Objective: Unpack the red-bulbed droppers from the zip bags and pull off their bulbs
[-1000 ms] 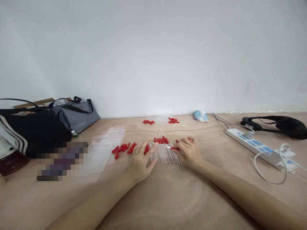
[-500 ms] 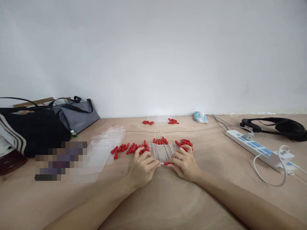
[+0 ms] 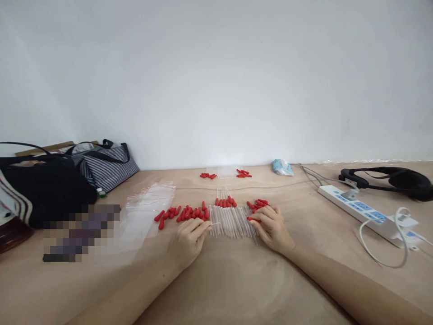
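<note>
My left hand [image 3: 191, 239] is closed, pinching a thin clear dropper tube [image 3: 215, 223] whose end points right over the row of tubes. My right hand [image 3: 273, 228] is closed around a red rubber bulb [image 3: 253, 219], with its end showing between thumb and fingers. Between the hands lies a row of clear dropper tubes [image 3: 232, 221], side by side. Loose red bulbs [image 3: 189, 212] are heaped behind my left hand, and a smaller heap of red bulbs [image 3: 260, 204] is behind my right. Beyond the row lie several tubes fitted with red bulbs [image 3: 226, 202].
Clear zip bags [image 3: 145, 212] lie left, near a pixelated item [image 3: 83, 232] and the bags [image 3: 47, 189]. More bulbs and tubes [image 3: 226, 172] lie by the wall. On the right are a power strip [image 3: 361, 207] with cables, a black headset [image 3: 389, 180] and a blue-white packet [image 3: 283, 167].
My hands have moved apart from where they met at the front of the tube row. A tube end now shows at my left fingers and a red bulb at my right.
</note>
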### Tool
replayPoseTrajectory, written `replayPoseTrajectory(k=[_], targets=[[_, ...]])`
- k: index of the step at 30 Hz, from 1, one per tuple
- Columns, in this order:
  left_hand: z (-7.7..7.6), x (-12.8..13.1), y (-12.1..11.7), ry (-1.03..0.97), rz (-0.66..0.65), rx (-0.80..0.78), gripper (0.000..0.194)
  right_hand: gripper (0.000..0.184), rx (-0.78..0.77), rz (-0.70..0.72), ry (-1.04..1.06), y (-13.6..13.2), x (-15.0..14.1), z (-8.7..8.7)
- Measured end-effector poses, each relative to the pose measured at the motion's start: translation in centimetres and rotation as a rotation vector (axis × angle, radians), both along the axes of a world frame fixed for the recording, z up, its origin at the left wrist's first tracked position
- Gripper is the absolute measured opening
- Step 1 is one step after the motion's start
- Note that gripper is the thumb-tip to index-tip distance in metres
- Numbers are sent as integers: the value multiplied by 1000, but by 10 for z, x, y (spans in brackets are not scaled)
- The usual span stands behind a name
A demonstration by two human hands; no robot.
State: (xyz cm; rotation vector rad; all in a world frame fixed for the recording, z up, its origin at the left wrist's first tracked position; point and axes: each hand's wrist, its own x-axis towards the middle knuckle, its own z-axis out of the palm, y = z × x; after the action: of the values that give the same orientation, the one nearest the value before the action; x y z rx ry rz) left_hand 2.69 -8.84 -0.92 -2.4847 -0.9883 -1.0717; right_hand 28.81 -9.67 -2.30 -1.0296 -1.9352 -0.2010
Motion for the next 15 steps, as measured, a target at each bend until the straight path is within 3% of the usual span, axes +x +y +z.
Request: replayPoseTrajectory(k=[5,10,15], targets=[[-7,16,6,2,-49,-90,36,23,-120,-7,282,17,2,-2],[0,47,20,-73,-63,-52,29,29,-333,-110,433,45,15,5],[5,77,24,-44,-69,-114,19,22,-502,-335,316,68,19,23]])
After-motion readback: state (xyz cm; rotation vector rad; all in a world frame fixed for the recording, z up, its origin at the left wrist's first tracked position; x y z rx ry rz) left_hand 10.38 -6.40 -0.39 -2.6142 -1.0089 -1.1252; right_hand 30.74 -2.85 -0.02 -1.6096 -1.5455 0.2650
